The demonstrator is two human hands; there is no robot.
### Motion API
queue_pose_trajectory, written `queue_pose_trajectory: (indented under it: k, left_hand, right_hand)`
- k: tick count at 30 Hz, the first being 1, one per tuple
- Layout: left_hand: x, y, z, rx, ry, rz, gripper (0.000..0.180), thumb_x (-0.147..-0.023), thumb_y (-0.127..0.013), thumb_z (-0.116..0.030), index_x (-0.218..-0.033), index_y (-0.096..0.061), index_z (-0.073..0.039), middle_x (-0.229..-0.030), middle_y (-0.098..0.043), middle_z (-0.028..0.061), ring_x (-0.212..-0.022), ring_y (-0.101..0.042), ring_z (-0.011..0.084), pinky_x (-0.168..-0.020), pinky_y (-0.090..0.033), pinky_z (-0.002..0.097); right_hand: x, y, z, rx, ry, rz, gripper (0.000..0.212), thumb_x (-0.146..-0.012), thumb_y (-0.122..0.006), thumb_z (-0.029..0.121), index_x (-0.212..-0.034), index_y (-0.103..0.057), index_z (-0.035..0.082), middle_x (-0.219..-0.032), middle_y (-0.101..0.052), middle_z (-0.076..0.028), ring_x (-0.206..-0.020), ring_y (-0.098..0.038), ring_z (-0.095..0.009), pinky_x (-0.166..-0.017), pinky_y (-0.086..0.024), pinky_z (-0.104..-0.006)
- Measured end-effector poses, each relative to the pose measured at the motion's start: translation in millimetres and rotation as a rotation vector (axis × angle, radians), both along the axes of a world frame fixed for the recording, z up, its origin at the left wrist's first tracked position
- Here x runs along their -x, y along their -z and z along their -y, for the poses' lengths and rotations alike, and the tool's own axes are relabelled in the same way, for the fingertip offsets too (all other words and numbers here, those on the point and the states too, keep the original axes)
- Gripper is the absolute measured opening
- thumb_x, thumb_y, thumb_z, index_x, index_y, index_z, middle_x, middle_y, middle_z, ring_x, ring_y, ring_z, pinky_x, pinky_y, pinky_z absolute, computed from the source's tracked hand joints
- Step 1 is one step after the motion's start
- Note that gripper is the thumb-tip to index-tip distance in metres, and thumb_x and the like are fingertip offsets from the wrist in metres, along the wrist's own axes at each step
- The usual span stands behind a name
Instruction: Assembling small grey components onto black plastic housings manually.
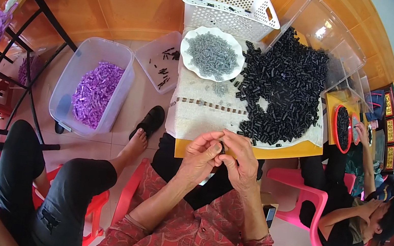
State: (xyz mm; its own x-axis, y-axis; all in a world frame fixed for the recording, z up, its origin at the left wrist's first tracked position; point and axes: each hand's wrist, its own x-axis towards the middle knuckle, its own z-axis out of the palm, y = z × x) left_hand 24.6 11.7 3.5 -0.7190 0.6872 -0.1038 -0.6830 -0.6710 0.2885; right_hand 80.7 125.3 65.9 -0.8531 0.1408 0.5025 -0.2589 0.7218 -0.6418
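Note:
At the table's front edge my left hand and my right hand meet, fingertips pinched together. Between them shows a small black plastic piece, partly hidden by the fingers; which hand carries more of it is unclear. Just beyond, to the right, a large heap of short black plastic pieces spreads over the pale cloth. A white scalloped plate further back bears a mound of small clear grey pieces. A few similar clear bits lie on the cloth near it.
Behind the plate stands a white perforated basket; a clear bin tilts behind the heap. Left on the floor, a clear tub holds purple pieces. One person sits left, another right, by a red tray.

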Motion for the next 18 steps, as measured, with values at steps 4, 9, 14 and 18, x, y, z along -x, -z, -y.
queue_pose_trajectory:
  k: [4, 9, 14, 18]
  left_hand:
    - [1.0, 2.4, -0.3, -0.012, -0.009, -0.035, 0.033, -0.091, -0.06, -0.002, -0.123, -0.053, -0.007, -0.087, -0.061, 0.0037, -0.067, -0.056, 0.0085, -0.058, -0.047, 0.0205]
    - [4.2, -3.9, 2.3, 0.056, 0.047, 0.031, 0.036, -0.091, -0.06, -0.002, -0.126, -0.05, -0.008, -0.084, -0.06, 0.0027, -0.066, -0.055, 0.0077, -0.055, -0.044, 0.0199]
    - [5.3, 1.3, 4.1, 0.021, 0.074, 0.006, 0.036, -0.091, -0.06, -0.002, -0.125, -0.05, -0.007, -0.083, -0.06, 0.0025, -0.066, -0.055, 0.0078, -0.055, -0.045, 0.0202]
    - [5.3, 4.8, 3.7, 0.01, 0.09, -0.013, 0.032, -0.092, -0.06, -0.004, -0.122, -0.052, -0.005, -0.085, -0.061, 0.0035, -0.065, -0.056, 0.0083, -0.056, -0.046, 0.0197]
  right_hand:
    - [0.4, 2.2, 2.7, 0.048, 0.011, 0.011, 0.033, -0.08, -0.069, 0.006, -0.112, -0.062, -0.003, -0.113, -0.063, -0.017, -0.098, -0.06, -0.031, -0.084, -0.049, -0.0364]
    - [0.8, 6.8, 6.2, 0.166, 0.031, -0.014, 0.031, -0.077, -0.071, 0.004, -0.107, -0.065, -0.001, -0.101, -0.067, -0.014, -0.091, -0.063, -0.028, -0.079, -0.05, -0.034]
    - [-0.1, 7.0, 4.7, 0.168, 0.024, -0.008, 0.031, -0.076, -0.072, 0.003, -0.106, -0.065, -0.002, -0.098, -0.067, -0.013, -0.088, -0.063, -0.026, -0.077, -0.05, -0.0325]
    - [-2.3, 8.4, 4.6, 0.182, 0.039, 0.002, 0.032, -0.076, -0.073, 0.003, -0.107, -0.065, -0.001, -0.097, -0.068, -0.012, -0.085, -0.063, -0.025, -0.076, -0.05, -0.0315]
